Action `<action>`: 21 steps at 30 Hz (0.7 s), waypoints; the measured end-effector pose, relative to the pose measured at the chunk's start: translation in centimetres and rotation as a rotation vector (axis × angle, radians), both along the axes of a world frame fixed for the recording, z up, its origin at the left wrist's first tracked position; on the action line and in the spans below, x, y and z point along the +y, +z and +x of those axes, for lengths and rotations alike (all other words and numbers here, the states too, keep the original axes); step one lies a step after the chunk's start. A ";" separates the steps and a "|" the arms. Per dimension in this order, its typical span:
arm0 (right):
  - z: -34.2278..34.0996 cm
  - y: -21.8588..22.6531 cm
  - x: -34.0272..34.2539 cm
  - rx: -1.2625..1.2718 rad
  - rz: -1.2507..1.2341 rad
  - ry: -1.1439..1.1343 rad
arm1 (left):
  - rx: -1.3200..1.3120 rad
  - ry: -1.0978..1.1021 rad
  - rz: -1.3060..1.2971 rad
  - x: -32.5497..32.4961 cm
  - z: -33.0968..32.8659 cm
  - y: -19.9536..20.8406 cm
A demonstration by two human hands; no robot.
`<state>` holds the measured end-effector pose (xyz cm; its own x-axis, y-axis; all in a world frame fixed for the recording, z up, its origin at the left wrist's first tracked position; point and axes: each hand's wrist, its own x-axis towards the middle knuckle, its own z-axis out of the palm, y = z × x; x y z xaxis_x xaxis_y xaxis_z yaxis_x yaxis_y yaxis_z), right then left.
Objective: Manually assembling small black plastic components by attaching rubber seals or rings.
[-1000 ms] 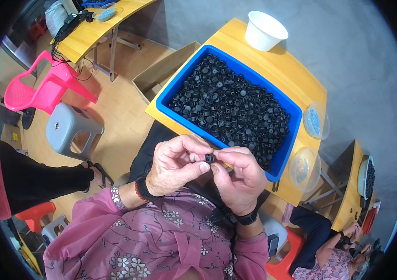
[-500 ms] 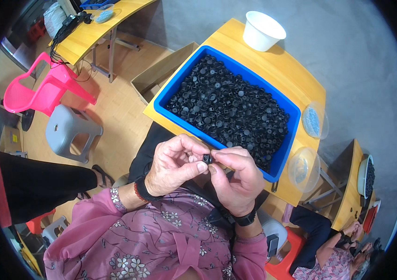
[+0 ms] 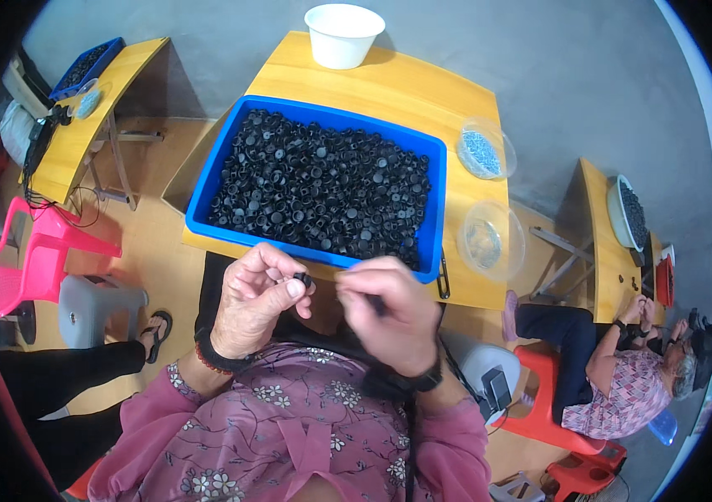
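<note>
My left hand (image 3: 256, 294) is closed, pinching a small black plastic cap-like part (image 3: 302, 279) between thumb and fingertips. Just to its right, my right hand (image 3: 395, 311) is apart from the part and smeared by motion, so what its fingers do is unclear. Both hands hover in front of the near edge of a blue plastic bin (image 3: 437, 209). Inside the bin lie a great many small black plastic parts (image 3: 322, 180) of round, cap-like shape.
The bin stands on a yellow table (image 3: 423, 84) with a white bucket (image 3: 344, 35) at the back. On the right are a clear tub of light blue pieces (image 3: 481, 154) and another clear tub (image 3: 490, 238). Another person (image 3: 624, 385) sits at far right; a pink chair (image 3: 38, 251) stands left.
My right hand has come away from the black part and moved slightly right. My left hand still holds it. The view has turned, so the table and bin appear farther left.
</note>
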<state>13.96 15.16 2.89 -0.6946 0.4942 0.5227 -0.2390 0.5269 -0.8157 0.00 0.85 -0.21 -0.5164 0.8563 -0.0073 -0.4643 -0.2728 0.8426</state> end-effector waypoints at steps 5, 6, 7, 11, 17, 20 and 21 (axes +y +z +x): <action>7.3 -0.4 2.9 -0.098 -0.027 -0.503 | -0.060 0.031 -0.021 1.1 -0.6 0.7; 8.5 -0.7 3.5 -0.223 0.017 -0.534 | -0.101 0.020 -0.011 1.2 -0.7 0.7; 9.3 -1.1 3.9 -0.350 0.060 -0.564 | -0.145 0.007 -0.002 1.4 -0.8 0.6; 10.3 -4.9 4.9 -0.527 0.142 -0.575 | -0.205 -0.004 -0.011 2.0 -0.8 0.1; 9.1 -6.6 6.4 -0.694 0.345 -0.574 | -0.153 0.010 -0.064 2.5 -1.2 0.3; 9.4 -6.4 6.9 -0.724 0.301 -0.540 | -0.104 0.012 -0.065 1.7 -1.4 0.1; 9.6 -6.3 7.2 -0.722 0.301 -0.532 | -0.083 0.003 -0.073 1.5 -1.4 -0.1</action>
<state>23.53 22.32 -3.42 -0.6223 0.7537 0.2114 0.6031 0.6338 -0.4843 -1.41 2.30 -0.27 -0.5144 0.8502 -0.1124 -0.5325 -0.2139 0.8189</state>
